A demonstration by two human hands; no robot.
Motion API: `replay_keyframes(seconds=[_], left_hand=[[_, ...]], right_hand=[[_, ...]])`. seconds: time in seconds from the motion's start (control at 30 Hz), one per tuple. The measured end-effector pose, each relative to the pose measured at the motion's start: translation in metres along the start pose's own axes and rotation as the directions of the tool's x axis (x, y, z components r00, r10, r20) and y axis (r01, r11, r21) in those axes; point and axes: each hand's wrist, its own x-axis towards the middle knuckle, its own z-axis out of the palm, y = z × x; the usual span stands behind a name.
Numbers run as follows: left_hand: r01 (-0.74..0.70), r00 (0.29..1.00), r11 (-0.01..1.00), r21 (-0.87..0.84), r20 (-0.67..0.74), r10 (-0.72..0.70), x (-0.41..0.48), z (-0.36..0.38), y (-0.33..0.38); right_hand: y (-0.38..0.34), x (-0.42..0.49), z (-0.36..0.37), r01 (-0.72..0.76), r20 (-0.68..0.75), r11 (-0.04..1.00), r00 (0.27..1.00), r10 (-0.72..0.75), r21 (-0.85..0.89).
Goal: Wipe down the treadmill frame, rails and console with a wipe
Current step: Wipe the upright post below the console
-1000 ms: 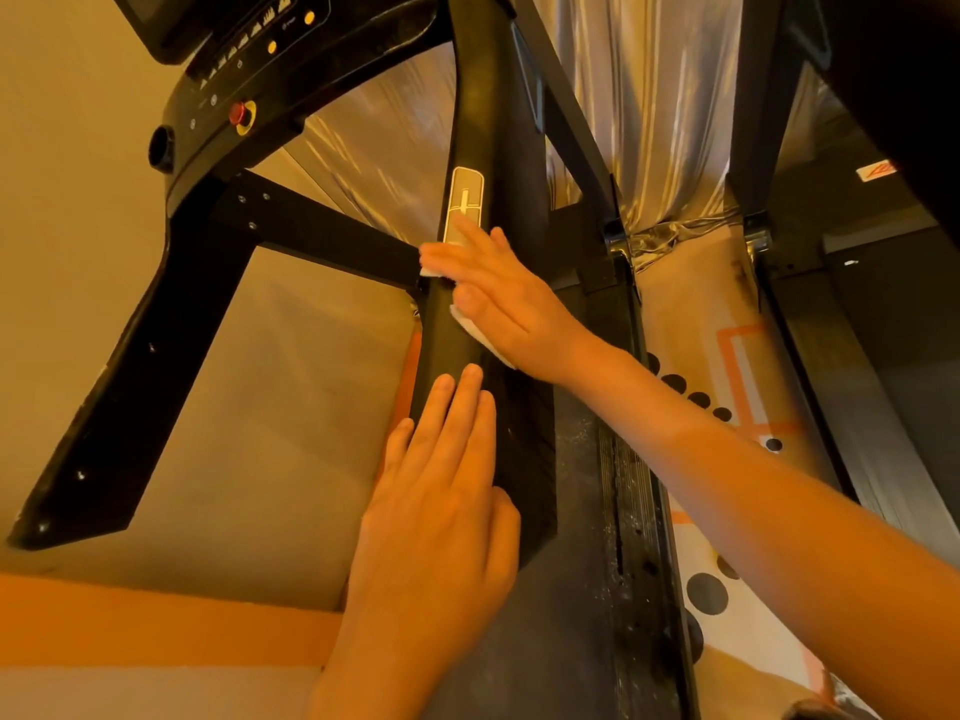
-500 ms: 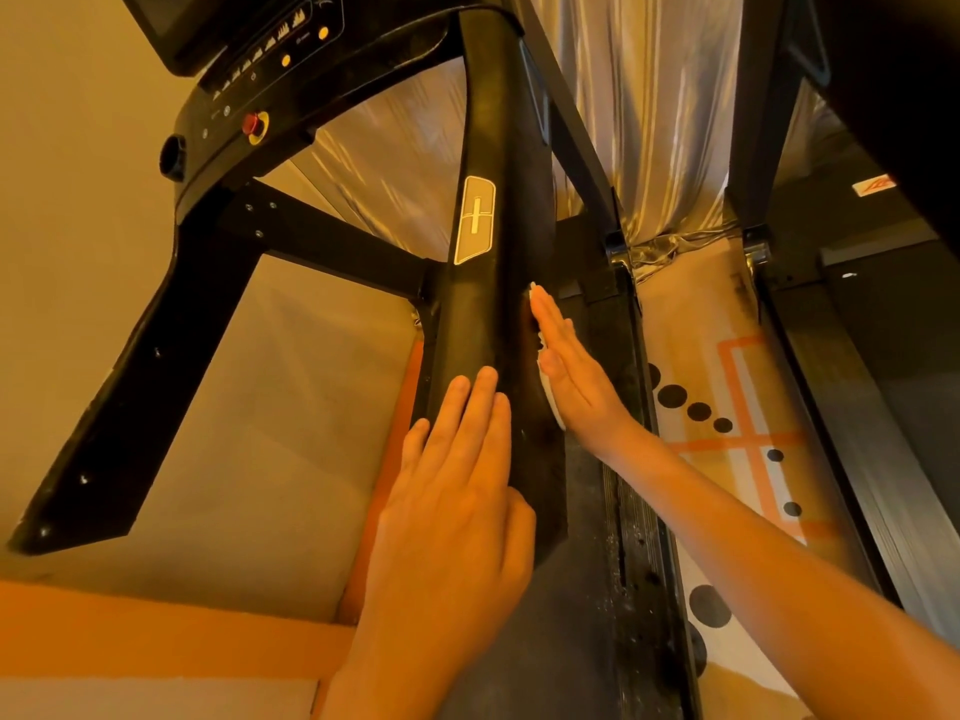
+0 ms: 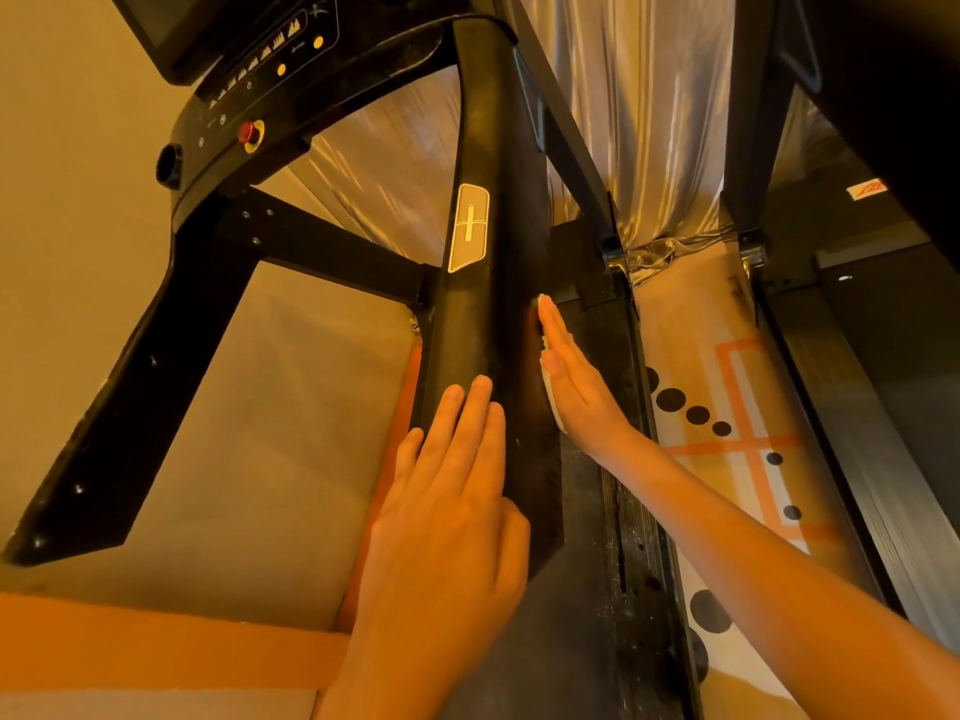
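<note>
— What could go wrong?
— The wipe [image 3: 552, 407] is only pinned under a flat palm; it may slip out and drop beside the upright [image 3: 493, 314].
— And the hands?
— The left hand [image 3: 447, 511], nearest, lies flat on the upright's front, fingers straight, holding nothing. The right hand [image 3: 571, 387], farther up, fingers also straight, presses the wipe against its side.

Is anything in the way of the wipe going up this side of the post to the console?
Nothing visible does. The right hand presses the wipe on the right side of the post, bare from there up toward the console. The left hand rests lower, on its front.
</note>
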Motion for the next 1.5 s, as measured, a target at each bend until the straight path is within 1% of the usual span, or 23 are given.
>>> replay_keyframes(seconds=[0.07, 0.2, 0.27, 0.33, 0.43, 0.5, 0.57, 0.67, 0.77, 0.87, 0.93, 1.03, 1.13, 1.2, 1.23, 1.3, 1.4, 1.5], left_hand=[[0.003, 1.000, 1.000, 0.007, 0.002, -0.003, 0.000, 0.000, 0.000], [-0.003, 1.000, 0.999, 0.051, 0.010, 0.002, 0.000, -0.001, 0.000], [-0.003, 1.000, 0.999, 0.053, 0.017, 0.002, 0.001, -0.001, 0.000], [0.008, 1.000, 0.999, 0.049, 0.029, -0.009, 0.002, -0.001, 0.001], [0.025, 0.999, 1.000, 0.010, 0.045, -0.025, 0.001, -0.002, 0.001], [0.044, 0.997, 0.998, -0.040, 0.065, -0.041, 0.001, -0.004, 0.000], [0.070, 0.993, 0.995, -0.068, 0.096, -0.063, 0.001, -0.007, 0.001], [0.094, 0.988, 0.993, -0.066, 0.129, -0.085, 0.001, -0.011, 0.005], [0.123, 0.983, 0.985, -0.118, 0.154, -0.104, -0.001, -0.014, 0.006], [0.144, 0.983, 0.974, -0.174, 0.138, -0.121, -0.002, -0.017, 0.007], [0.152, 0.984, 0.969, -0.197, 0.127, -0.128, -0.002, -0.017, 0.008], [0.165, 0.982, 0.966, -0.198, 0.123, -0.143, -0.002, -0.017, 0.008], [0.164, 0.982, 0.968, -0.189, 0.121, -0.143, -0.001, -0.016, 0.008], [0.158, 0.984, 0.967, -0.202, 0.115, -0.137, -0.001, -0.016, 0.008], [0.156, 0.984, 0.965, -0.209, 0.113, -0.135, 0.000, -0.016, 0.007], [0.149, 0.985, 0.966, -0.211, 0.116, -0.127, 0.000, -0.015, 0.006], [0.117, 0.989, 0.967, -0.228, 0.120, -0.092, -0.002, -0.014, 0.002], [0.064, 0.991, 0.967, -0.248, 0.132, -0.032, -0.003, -0.016, -0.003]], right_hand=[[-0.010, 0.005, 0.001, 0.001, -0.004, 1.000, 1.000, -0.001, 0.003], [-0.040, 0.024, 0.005, 0.139, -0.018, 0.990, 0.990, -0.138, 0.032], [-0.039, 0.025, 0.005, 0.175, -0.006, 0.984, 0.985, -0.175, 0.036], [-0.025, 0.017, 0.004, 0.163, 0.007, 0.986, 0.987, -0.163, 0.022], [-0.004, 0.007, 0.001, 0.054, 0.009, 0.999, 0.999, -0.054, 0.007], [-0.008, 0.011, -0.001, 0.023, 0.009, 0.999, 1.000, -0.023, 0.023], [-0.023, 0.023, 0.000, 0.045, 0.007, 0.998, 0.999, -0.045, 0.041], [-0.046, 0.040, 0.001, 0.131, 0.018, 0.991, 0.991, -0.132, 0.013], [-0.037, 0.036, -0.003, 0.187, 0.074, 0.982, 0.980, -0.185, -0.018], [-0.019, 0.028, -0.011, 0.193, 0.116, 0.978, 0.976, -0.183, -0.082], [-0.022, 0.032, -0.015, 0.215, 0.131, 0.973, 0.970, -0.204, -0.081], [-0.043, 0.047, -0.020, 0.335, 0.170, 0.937, 0.934, -0.315, -0.102], [-0.069, 0.073, -0.023, 0.517, 0.312, 0.842, 0.834, -0.455, -0.154], [-0.082, 0.086, -0.019, 0.601, 0.417, 0.765, 0.771, -0.480, -0.230], [-0.084, 0.088, -0.017, 0.622, 0.441, 0.738, 0.757, -0.483, -0.260], [-0.082, 0.085, -0.015, 0.614, 0.411, 0.746, 0.769, -0.490, -0.259], [-0.071, 0.066, -0.015, 0.544, 0.282, 0.815, 0.829, -0.484, -0.200], [-0.061, 0.050, -0.015, 0.472, 0.198, 0.868, 0.875, -0.441, -0.152]])
